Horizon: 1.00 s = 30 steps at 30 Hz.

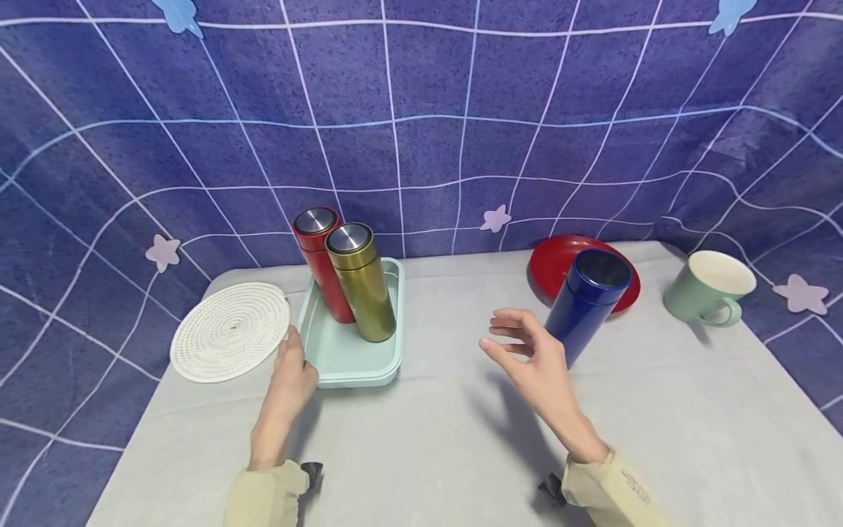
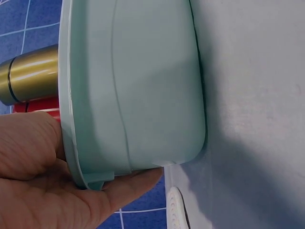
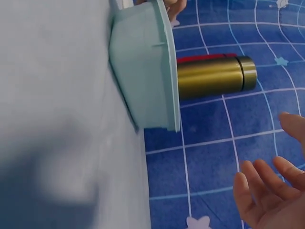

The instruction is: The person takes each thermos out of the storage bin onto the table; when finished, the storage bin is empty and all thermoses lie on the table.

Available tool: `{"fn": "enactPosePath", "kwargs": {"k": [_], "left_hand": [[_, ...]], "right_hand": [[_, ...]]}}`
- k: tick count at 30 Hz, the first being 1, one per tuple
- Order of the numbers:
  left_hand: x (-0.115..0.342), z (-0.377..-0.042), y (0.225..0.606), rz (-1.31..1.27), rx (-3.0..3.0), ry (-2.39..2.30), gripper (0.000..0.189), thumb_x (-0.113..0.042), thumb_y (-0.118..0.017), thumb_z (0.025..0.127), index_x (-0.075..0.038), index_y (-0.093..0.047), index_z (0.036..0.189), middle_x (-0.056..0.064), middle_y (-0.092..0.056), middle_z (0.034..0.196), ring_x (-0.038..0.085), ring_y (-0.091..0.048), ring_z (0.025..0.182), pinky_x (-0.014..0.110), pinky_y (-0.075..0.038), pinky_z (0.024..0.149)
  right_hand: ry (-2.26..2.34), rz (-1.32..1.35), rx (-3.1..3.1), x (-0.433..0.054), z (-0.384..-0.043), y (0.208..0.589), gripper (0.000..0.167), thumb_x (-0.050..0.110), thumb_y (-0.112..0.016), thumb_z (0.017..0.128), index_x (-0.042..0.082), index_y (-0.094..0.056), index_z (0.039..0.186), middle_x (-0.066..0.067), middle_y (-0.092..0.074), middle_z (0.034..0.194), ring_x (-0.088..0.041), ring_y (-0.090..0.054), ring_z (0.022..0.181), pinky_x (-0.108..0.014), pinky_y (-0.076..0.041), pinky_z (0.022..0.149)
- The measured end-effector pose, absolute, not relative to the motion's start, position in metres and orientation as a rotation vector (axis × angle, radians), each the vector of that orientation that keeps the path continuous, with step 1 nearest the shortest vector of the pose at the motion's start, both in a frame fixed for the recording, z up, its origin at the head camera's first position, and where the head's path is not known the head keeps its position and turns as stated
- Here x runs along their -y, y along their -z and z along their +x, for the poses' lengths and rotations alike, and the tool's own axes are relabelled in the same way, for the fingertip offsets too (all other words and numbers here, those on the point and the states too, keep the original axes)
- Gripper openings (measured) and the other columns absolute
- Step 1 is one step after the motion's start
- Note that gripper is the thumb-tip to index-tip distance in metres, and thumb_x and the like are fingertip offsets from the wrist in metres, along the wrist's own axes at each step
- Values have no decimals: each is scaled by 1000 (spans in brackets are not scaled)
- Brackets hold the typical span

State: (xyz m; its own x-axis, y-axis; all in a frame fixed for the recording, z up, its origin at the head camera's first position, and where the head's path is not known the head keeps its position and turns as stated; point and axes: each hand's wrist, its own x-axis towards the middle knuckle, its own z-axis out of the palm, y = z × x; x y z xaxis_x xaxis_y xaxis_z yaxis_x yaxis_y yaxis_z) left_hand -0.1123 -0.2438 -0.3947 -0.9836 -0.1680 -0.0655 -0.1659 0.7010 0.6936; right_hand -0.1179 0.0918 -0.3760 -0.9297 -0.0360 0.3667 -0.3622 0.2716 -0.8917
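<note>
My left hand (image 1: 290, 377) holds the left side of a pale green plastic tray (image 1: 358, 379). Over its rim lies the thumb, with fingers against the outer wall, as the left wrist view shows. Inside the tray stand a red thermos (image 1: 327, 274) and, in front of it, a gold thermos (image 1: 366, 293), both with steel-topped lids. To the right, my right hand (image 1: 536, 366) hovers above the table, fingers loosely bent and apart from the thumb, holding nothing. Just behind it is a blue thermos (image 1: 586, 304), its lower part partly hidden by the hand.
A round white woven mat (image 1: 230, 333) lies left of the tray. Behind the blue thermos is a red plate (image 1: 553, 260), and a green mug (image 1: 705, 289) stands farther right. A blue patterned cloth (image 1: 421, 95) hangs behind the light grey table (image 1: 428, 454).
</note>
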Motion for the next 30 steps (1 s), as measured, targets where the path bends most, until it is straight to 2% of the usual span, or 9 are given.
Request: {"fn": "enactPosePath", "kwargs": {"k": [4, 9, 18, 22, 25, 30], "left_hand": [[244, -112, 394, 288, 2893, 1179, 69, 12, -29, 85, 20, 2, 146, 45, -11, 149, 55, -15, 140, 60, -22, 115], [243, -112, 394, 303, 2887, 1171, 68, 13, -29, 85, 20, 2, 146, 44, -10, 150, 55, -15, 140, 59, -23, 115], [242, -112, 394, 310, 2873, 1178, 69, 14, -29, 84, 21, 1, 146, 44, -14, 149, 55, -18, 139, 58, -25, 115], [241, -112, 394, 306, 2876, 1168, 68, 14, -29, 84, 21, 0, 146, 45, -16, 148, 54, -19, 139, 57, -26, 115], [241, -112, 394, 304, 2874, 1154, 68, 14, -29, 84, 21, -1, 145, 45, -19, 146, 55, -21, 138, 57, -27, 114], [240, -112, 393, 304, 2868, 1144, 69, 15, -30, 83, 22, -2, 145, 45, -19, 146, 55, -22, 138, 59, -27, 114]], "right_hand": [[-1745, 436, 2268, -78, -130, 376, 41, 13, -78, 83, 9, -63, 120, -7, -69, 113, -19, -68, 103, -24, -59, 82], [-1855, 488, 2267, -61, -144, 378, 49, 14, -78, 83, 12, -59, 129, -8, -66, 122, -21, -66, 110, -27, -59, 87], [-1950, 503, 2241, -36, -164, 382, 58, 12, -78, 82, 13, -55, 136, -9, -63, 129, -24, -64, 115, -35, -58, 91], [-2018, 503, 2229, -24, -171, 383, 61, 9, -78, 82, 10, -53, 138, -14, -61, 132, -29, -62, 118, -42, -56, 94], [-2046, 516, 2244, -15, -171, 374, 65, 7, -76, 83, 5, -49, 141, -19, -58, 135, -34, -59, 121, -48, -53, 98], [-2032, 576, 2294, 0, -167, 352, 70, 7, -75, 84, 2, -42, 145, -22, -53, 139, -36, -55, 125, -48, -51, 100]]}}
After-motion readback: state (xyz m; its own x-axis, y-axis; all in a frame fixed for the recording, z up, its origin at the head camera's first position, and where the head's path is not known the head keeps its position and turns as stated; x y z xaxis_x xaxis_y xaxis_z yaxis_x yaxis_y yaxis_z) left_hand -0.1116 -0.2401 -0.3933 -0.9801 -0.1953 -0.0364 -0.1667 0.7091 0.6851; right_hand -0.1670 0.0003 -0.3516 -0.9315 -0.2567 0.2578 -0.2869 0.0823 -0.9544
